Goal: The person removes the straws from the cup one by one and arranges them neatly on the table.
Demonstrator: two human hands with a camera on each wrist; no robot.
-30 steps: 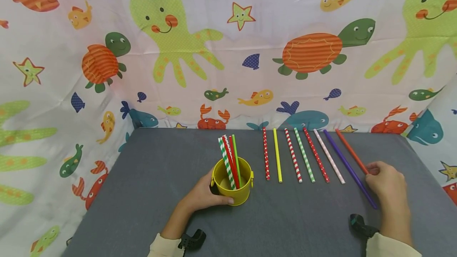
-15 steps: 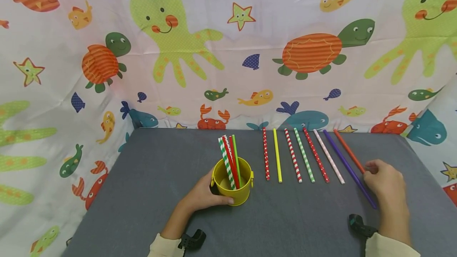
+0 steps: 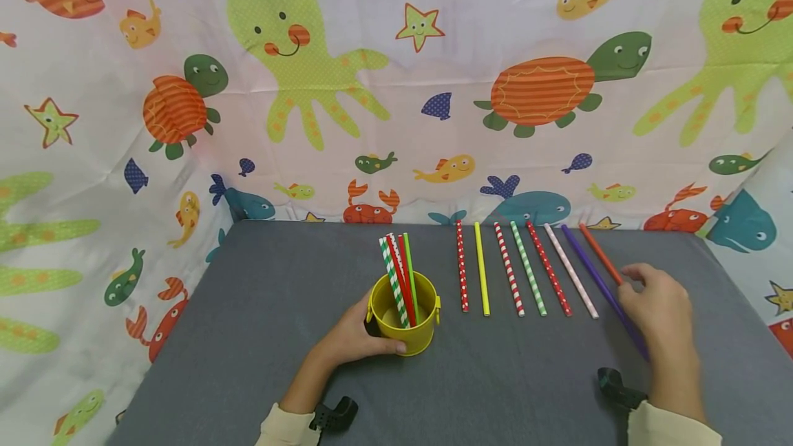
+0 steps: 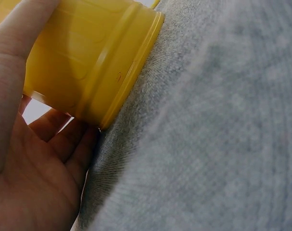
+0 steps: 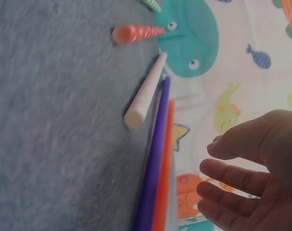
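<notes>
Currently watching over the remote feed. I see the left hand gripping a yellow bucket, thumb laid across its near wall and fingers curled round the side. The bucket stands upright on the grey tabletop. Leaning inside: a green-and-white striped straw, overlapping red straws and a plain green straw.

To the right of the bucket I count eight straws in a row. Left to right: a red white-dotted straw, yellow straw, red-and-white striped straw, pale green striped straw, second red dotted straw, pale pink straw, purple straw and orange straw. The last two lie slanted, close beside each other.

I note the right hand at the near end of the orange straw, covering it in the head view. The right wrist view gives me spread fingers, a gap between them and the thumb. Whether a fingertip touches the straw I cannot tell.

Both sleeves are cream, with a black device at each wrist. Behind the tabletop, a white cloth backdrop carries printed sea animals.
</notes>
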